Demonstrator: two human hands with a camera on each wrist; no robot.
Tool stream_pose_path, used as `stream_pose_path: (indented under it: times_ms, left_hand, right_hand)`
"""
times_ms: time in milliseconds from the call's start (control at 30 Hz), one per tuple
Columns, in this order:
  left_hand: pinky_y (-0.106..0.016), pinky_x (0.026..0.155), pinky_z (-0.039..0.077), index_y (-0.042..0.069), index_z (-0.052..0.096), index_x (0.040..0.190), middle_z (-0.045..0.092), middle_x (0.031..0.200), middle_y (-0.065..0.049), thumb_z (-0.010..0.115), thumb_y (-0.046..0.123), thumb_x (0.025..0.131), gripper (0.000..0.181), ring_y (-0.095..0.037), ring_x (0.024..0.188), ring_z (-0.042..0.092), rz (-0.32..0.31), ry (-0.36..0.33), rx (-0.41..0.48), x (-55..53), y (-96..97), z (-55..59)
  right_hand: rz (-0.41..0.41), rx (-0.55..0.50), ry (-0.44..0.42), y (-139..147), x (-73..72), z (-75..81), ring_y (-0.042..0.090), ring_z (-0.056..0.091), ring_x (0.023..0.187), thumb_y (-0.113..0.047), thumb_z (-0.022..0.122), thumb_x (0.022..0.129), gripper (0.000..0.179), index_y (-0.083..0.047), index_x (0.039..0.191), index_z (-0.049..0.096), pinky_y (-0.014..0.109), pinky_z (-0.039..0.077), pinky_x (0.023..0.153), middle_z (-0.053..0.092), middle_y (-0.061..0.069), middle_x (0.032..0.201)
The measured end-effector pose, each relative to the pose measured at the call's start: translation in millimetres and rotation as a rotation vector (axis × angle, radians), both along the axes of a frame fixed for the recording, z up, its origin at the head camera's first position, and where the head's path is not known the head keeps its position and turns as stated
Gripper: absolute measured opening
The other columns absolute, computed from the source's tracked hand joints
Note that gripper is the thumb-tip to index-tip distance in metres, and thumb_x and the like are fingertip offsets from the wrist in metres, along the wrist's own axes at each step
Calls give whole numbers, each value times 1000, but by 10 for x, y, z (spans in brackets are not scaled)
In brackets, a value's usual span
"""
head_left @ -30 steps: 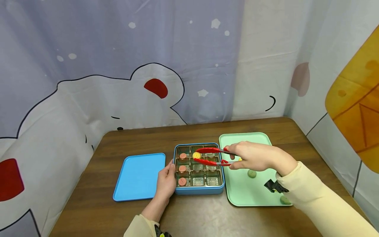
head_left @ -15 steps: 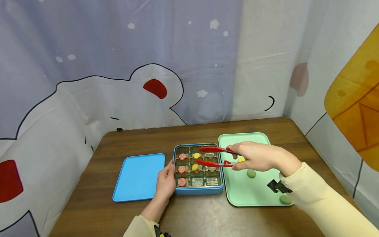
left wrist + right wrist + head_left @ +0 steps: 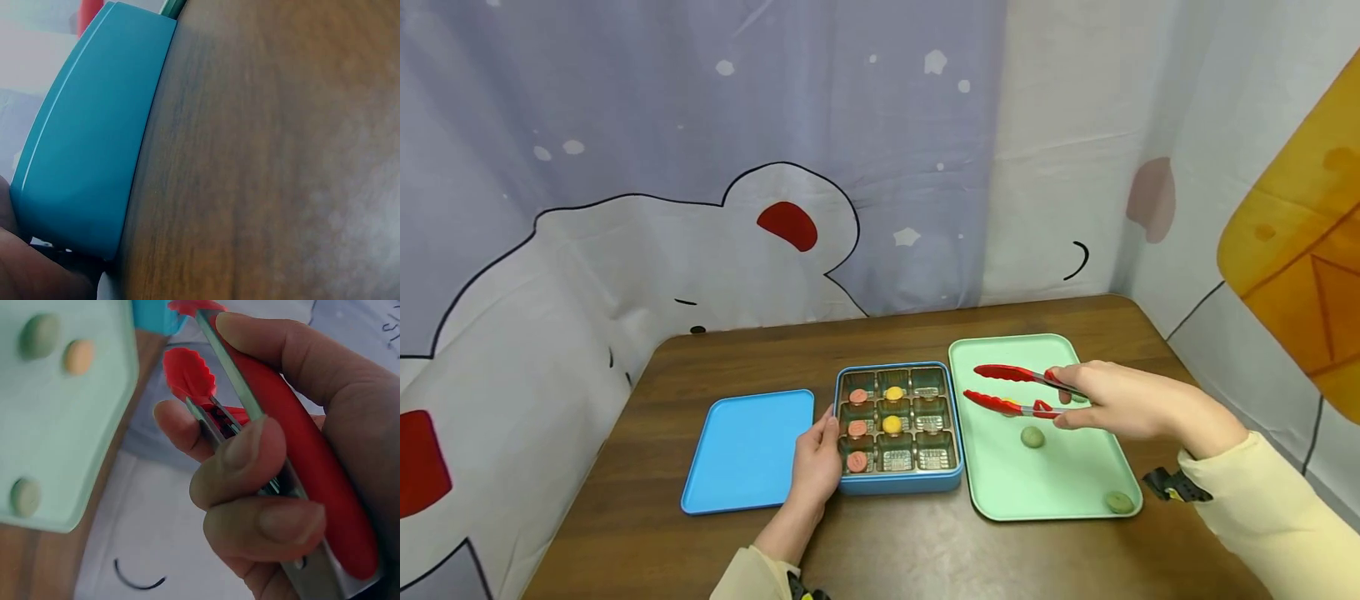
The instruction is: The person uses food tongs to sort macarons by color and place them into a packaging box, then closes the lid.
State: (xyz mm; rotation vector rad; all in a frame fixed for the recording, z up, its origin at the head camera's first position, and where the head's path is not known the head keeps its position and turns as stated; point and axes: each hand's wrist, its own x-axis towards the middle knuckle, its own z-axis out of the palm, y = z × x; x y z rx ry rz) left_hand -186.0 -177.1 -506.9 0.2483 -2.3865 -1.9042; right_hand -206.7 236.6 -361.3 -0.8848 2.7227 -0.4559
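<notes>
My left hand [image 3: 814, 462] rests against the left wall of a blue box [image 3: 910, 483], its thumb beside the rim; the other fingers are mostly hidden. Inside, a clear divided insert holds three pink round sweets [image 3: 857, 428] down the left column. Two yellow round sweets [image 3: 892, 425] sit in the middle column's back and middle compartments. My right hand [image 3: 1123, 404] grips red-tipped metal tongs [image 3: 294, 444] over the pale green tray [image 3: 1000, 492]. The tong tips stand apart, one overlapping a yellow sweet [image 3: 78, 357] in the head view.
Several green round sweets [image 3: 1032, 437] lie on the tray, one near its front right corner. Left of the box lies a flat blue lid [image 3: 748, 454]. The brown wooden table [image 3: 880, 550] is backed by a patterned curtain [image 3: 917, 167].
The tongs have let go of a yellow sweet, which now sits in the box's middle compartment. My right hand has moved right with the tongs, over the tray. The left hand stays at the box.
</notes>
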Motion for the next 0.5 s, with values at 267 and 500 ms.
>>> stream_pose_path:
  times_ms: [267, 500]
  left_hand:
    - [-58, 116, 40, 3, 52, 156, 63, 146, -15, 41, 27, 117, 47, -38, 144, 47, 1, 0, 6, -2, -8, 0]
    - [-56, 115, 42, 4, 49, 158, 69, 137, -16, 41, 25, 117, 47, -37, 141, 51, 3, -5, 0, 8, -10, -5]
  right_hand:
    - [-44, 36, -16, 243, 24, -200, 22, 65, 106, -44, 76, 97, 77, 15, 143, 56, 49, 54, 93, 70, 5, 117]
    - [-35, 16, -39, 333, 22, -310, 18, 65, 102, -39, 78, 97, 76, 17, 142, 55, 42, 55, 90, 70, 12, 124]
